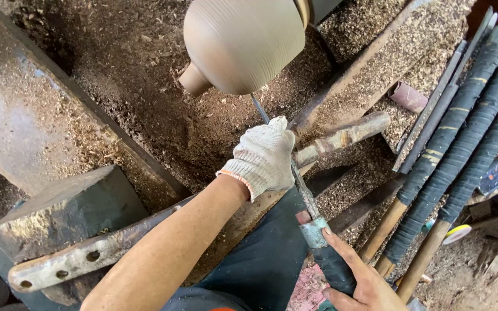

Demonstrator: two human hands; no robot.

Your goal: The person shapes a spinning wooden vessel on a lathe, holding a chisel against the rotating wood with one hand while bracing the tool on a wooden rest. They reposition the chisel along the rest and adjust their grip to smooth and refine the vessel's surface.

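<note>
A gloved left hand (263, 158), reaching in from the lower left of the frame on a bare forearm, is clenched over the steel shaft of a long turning chisel (295, 178) and presses it against a worn wooden tool rest (341, 137) at centre. The bare right hand (358, 276), at the bottom edge right of centre, grasps the chisel's black-wrapped handle, thumb stretched up toward the metal ferrule. The chisel runs diagonally from lower right to upper left, its thin tip meeting the underside of a rounded, ribbed wooden workpiece (240, 43) mounted at top centre, whose narrow neck points toward the lower left.

Sawdust (145, 86) blankets the bed beneath the workpiece, leaving open room to the left of the gloved hand. A heavy grey block (70, 210) and a bolted metal bar (87, 256) hem in the lower left. To the right, close beside the right hand, a row of spare tools with black-taped grips (462, 132) lies slanted from the upper right corner down toward the bottom edge, well apart from the tool rest. A sloped plank (30, 109) crosses the upper left.
</note>
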